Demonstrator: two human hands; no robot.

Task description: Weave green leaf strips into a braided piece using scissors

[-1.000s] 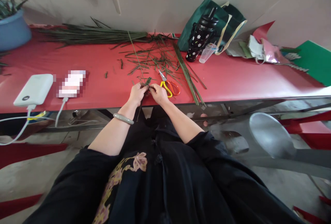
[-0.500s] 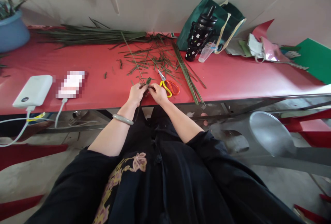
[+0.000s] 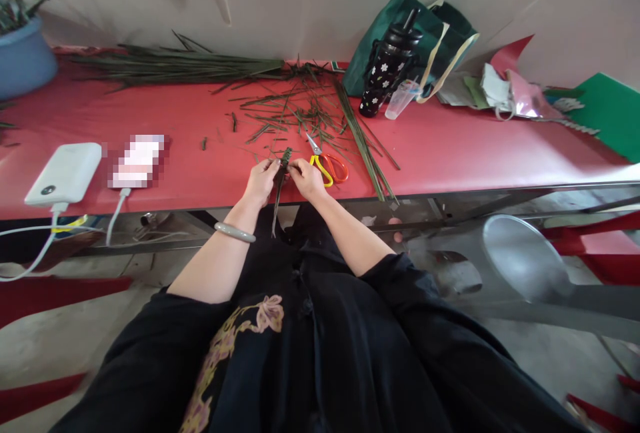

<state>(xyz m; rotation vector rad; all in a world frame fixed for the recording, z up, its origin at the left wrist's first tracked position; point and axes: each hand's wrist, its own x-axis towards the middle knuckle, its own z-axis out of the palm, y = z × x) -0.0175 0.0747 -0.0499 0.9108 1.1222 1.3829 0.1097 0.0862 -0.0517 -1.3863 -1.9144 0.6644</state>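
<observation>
Both hands are together at the near edge of the red table [image 3: 450,153], working one small piece between them. Left hand [image 3: 261,181] pinches the woven leaf piece [image 3: 285,158] from its left side, right hand [image 3: 306,179] pinches it from the right, fingertips nearly meeting. Loose leaf strips [image 3: 276,209] trail down from that piece, over the table's near edge toward the person's black clothing. A pale bangle [image 3: 235,232] sits on the left wrist. Just beside the right hand lie scissors [image 3: 325,162] with yellow and orange handles. Behind them, cut leaf strips [image 3: 295,113] are scattered toward the far edge, with a long bundle of leaves [image 3: 175,66] along it. At the left near edge rests a white power bank [image 3: 64,174], cable plugged in.
</observation>
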